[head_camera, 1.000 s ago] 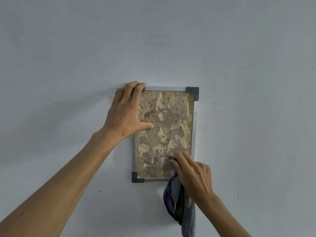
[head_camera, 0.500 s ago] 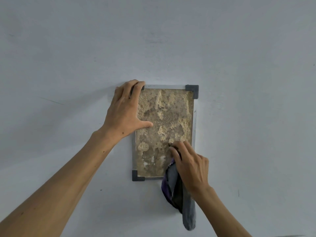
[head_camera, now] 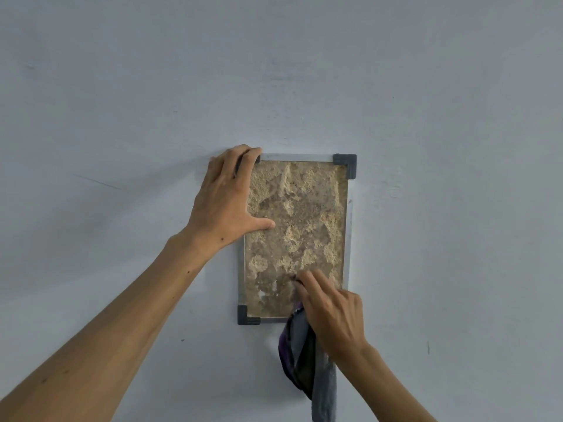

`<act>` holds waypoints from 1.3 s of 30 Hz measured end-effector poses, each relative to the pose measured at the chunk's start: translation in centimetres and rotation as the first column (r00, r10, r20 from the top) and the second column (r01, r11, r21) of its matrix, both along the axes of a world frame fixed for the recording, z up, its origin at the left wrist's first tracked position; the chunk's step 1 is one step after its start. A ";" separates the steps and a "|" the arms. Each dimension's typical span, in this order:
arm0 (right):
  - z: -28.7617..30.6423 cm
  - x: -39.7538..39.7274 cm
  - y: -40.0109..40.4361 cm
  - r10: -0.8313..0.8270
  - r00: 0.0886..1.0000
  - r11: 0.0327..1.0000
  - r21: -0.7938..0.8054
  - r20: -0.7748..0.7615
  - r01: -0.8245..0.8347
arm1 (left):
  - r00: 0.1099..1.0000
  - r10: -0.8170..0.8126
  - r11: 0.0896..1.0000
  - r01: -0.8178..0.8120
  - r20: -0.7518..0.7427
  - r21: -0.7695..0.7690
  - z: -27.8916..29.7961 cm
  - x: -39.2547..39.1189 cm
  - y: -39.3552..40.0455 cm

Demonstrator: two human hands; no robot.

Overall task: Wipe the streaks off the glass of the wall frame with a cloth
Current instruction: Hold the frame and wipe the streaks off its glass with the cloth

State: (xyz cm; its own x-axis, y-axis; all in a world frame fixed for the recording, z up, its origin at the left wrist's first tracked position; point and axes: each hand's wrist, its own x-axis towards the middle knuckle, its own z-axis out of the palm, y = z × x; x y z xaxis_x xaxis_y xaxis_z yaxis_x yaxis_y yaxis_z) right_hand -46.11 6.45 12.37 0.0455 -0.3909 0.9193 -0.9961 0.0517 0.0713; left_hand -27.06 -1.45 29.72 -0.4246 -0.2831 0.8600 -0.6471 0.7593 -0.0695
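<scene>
A narrow wall frame [head_camera: 350,239] with grey rails and dark corner caps hangs on the wall. Its glass [head_camera: 304,214] is covered with beige, crusty smears. My left hand [head_camera: 225,202] lies flat over the frame's upper left corner, thumb stretched across the glass. My right hand [head_camera: 332,312] presses a grey and purple cloth [head_camera: 300,357] against the lower right part of the glass with extended fingers. Most of the cloth hangs loose below the frame. My right thumb is hidden.
The frame hangs on a plain pale grey-blue wall [head_camera: 122,102] with a few small marks and scuffs. Nothing else hangs on the wall around the frame.
My right hand slid the cloth up the glass, then back down toward the lower right corner. My left hand has stayed on the upper left corner.
</scene>
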 end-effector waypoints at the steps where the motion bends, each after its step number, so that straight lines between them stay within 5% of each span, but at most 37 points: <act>1: -0.3 -0.2 0.1 0.008 0.999 1.000 0.014 -0.034 -0.007 | 1.000 -0.001 1.000 0.001 0.001 0.002 0.0 0.0 0.0; 8: 2.9 -0.6 1.0 -0.012 0.996 0.994 -0.111 0.085 0.021 | 1.000 -0.004 1.000 0.004 0.000 -0.001 0.0 0.1 0.0; 12: 0.0 -1.6 1.6 -0.005 1.000 0.999 -0.054 -0.020 0.004 | 1.000 -0.003 1.000 0.003 -0.003 -0.003 -0.1 0.1 -0.1; 18: 0.3 -1.5 1.7 -0.084 0.931 0.974 -0.167 0.355 0.151 | 1.000 -0.007 1.000 0.007 -0.002 -0.005 -0.1 0.0 0.0; 23: -0.3 0.3 1.1 -0.077 0.995 0.995 -0.065 0.067 0.081 | 1.000 -0.010 1.000 0.010 -0.002 -0.007 -0.1 0.1 0.0; 28: 0.1 -0.3 0.9 -0.064 0.861 0.965 -0.187 0.505 0.182 | 1.000 0.001 1.000 -0.001 -0.001 -0.006 0.0 0.1 0.1; 33: 1.7 1.3 0.0 -0.074 0.994 0.993 -0.089 0.079 0.081 | 1.000 -0.010 1.000 0.010 -0.004 -0.007 0.0 0.0 0.0; 37: 5.1 0.6 -0.3 -0.028 0.907 0.954 -0.259 0.420 0.149 | 1.000 -0.005 1.000 0.005 -0.011 -0.006 -0.1 0.1 0.1; 39: 4.8 1.2 -0.4 -0.010 0.930 0.958 -0.265 0.367 0.115 | 1.000 -0.005 1.000 0.005 -0.013 -0.012 -0.1 0.1 0.0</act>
State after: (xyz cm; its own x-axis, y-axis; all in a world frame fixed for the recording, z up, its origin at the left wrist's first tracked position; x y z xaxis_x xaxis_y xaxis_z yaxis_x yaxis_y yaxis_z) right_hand -44.92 6.06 17.19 -0.3227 -0.1098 0.9401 -0.9456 0.0800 -0.3152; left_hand -26.94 -1.41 29.63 -0.4152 -0.2709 0.8685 -0.6439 0.7619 -0.0701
